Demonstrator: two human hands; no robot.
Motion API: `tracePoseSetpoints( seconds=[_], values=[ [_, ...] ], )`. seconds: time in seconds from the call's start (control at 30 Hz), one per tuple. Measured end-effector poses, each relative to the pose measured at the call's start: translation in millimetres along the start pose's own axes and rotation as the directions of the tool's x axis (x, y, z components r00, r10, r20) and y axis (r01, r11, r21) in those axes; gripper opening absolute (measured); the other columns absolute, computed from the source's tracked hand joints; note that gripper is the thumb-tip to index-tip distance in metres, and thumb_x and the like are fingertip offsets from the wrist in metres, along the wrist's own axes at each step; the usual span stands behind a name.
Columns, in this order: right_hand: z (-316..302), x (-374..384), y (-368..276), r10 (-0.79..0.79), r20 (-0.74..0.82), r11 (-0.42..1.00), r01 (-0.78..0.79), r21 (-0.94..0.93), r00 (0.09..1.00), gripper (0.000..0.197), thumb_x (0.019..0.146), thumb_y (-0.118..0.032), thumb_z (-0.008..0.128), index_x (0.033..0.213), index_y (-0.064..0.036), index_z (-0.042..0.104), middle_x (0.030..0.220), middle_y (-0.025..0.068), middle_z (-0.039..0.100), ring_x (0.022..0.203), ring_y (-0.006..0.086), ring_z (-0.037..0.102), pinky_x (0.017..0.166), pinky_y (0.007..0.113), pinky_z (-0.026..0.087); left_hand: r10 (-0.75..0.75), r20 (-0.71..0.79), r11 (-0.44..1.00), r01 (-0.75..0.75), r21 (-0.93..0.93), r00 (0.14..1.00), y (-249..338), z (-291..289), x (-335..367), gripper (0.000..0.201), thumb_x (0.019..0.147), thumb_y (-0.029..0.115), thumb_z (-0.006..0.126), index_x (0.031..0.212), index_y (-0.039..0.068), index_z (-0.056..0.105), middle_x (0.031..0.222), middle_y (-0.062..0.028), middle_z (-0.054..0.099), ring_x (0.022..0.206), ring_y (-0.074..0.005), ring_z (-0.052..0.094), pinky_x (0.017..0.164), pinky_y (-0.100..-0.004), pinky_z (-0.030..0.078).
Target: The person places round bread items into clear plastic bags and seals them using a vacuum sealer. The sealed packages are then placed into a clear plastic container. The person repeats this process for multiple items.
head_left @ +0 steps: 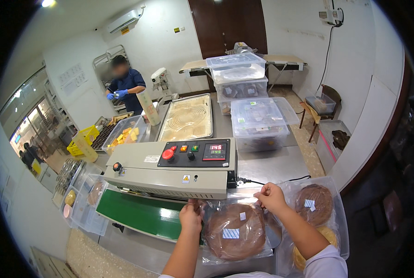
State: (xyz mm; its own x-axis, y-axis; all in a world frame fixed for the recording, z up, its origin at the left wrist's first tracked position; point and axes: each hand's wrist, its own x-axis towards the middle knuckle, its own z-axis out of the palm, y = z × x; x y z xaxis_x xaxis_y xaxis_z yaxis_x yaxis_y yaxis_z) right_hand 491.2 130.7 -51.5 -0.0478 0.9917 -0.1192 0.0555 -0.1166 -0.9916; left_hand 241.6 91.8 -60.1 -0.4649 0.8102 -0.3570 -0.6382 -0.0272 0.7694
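Observation:
A round brown cake layer (244, 243) lies flat in a transparent plastic bag (258, 255) on the steel table, with small white packets on it. My left hand (191, 217) is closed on the bag's upper left corner, beside the sealer's green belt. At the upper right corner of the bag, my right hand (271, 197) pinches the plastic edge. The bag's open edge stretches between both hands along the front of the grey band sealer (179, 181). That machine has a red knob, lit buttons and a display on top.
Right of me, a plastic tub (344, 231) holds bagged brown and yellow cake layers. The green conveyor belt (140, 213) runs leftward towards another tub (87, 211). Beyond the sealer stand a baking tray (169, 135), stacked lidded boxes (260, 132) and a blue-gloved co-worker (132, 88).

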Motion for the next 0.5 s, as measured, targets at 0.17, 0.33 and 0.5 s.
tracePoseSetpoints(
  seconds=[0.17,0.33,0.5],
  values=[
    [14.1,-6.1,-6.9,-0.148,-0.05,0.984,0.142,-0.111,0.988,0.017,0.077,-0.01,0.064,0.085,-0.0025,0.052,0.073,0.0067,0.059,0.058,0.0116,0.057,0.049,0.024,0.045,0.449,0.559,0.498,-0.715,0.491,0.696,8.3,-37.1,-72.3,0.028,0.081,0.019,0.059,0.103,0.005,0.05,0.111,-0.0142,0.053,0.094,-0.0245,0.052,0.079,-0.0344,0.042],
    [12.6,-49.1,-12.5,-0.279,-0.096,0.958,0.27,-0.1,0.955,0.021,0.077,-0.011,0.064,0.092,-0.0027,0.054,0.083,0.0048,0.06,0.068,0.0097,0.054,0.056,0.024,0.045,0.04,0.937,-0.489,-0.81,0.322,0.348,-2.6,-65.0,-126.8,0.04,0.072,0.016,0.061,0.112,0.018,0.054,0.119,-0.0044,0.051,0.105,-0.0251,0.048,0.087,-0.0376,0.034],
    [0.9,-111.3,-9.4,-0.27,-0.068,0.963,0.27,-0.008,0.96,0.016,0.078,-0.007,0.062,0.091,-0.0022,0.054,0.083,0.0039,0.059,0.073,0.0093,0.055,0.064,0.021,0.045,0.074,0.956,-0.391,-0.873,0.29,0.285,19.7,-101.7,-97.3,0.039,0.068,0.01,0.061,0.106,0.018,0.059,0.118,-0.0016,0.054,0.108,-0.0222,0.05,0.088,-0.0404,0.035]
  ],
)
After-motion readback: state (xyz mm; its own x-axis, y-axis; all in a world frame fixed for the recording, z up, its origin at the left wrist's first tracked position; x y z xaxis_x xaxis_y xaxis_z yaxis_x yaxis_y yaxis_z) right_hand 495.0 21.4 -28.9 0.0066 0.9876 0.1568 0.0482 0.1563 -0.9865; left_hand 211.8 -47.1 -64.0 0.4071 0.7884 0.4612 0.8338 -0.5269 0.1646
